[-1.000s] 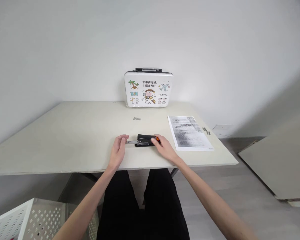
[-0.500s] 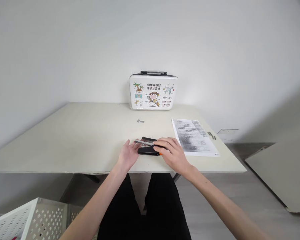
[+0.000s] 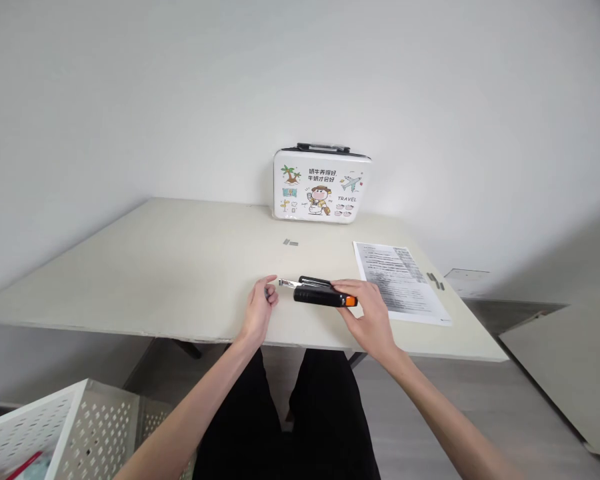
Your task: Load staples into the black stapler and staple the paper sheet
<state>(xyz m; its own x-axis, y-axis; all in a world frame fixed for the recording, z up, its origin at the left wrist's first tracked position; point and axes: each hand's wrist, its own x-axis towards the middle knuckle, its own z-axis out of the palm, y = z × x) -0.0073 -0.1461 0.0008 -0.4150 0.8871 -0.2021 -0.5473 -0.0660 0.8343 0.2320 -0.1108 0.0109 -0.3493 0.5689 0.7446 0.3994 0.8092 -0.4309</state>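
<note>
Right hand (image 3: 373, 316) around stapler (image 3: 316, 295) (black).

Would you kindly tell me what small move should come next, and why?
I'd perhaps have the left hand set what looks like a small grey piece on the table: the right hand holds the black stapler, whose metal rail sticks out close by, so a free hand might steady it.

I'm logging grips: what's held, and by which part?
Right hand: the stapler, by its orange-marked end. Left hand: apparently a small dark thing, held part unclear.
</note>
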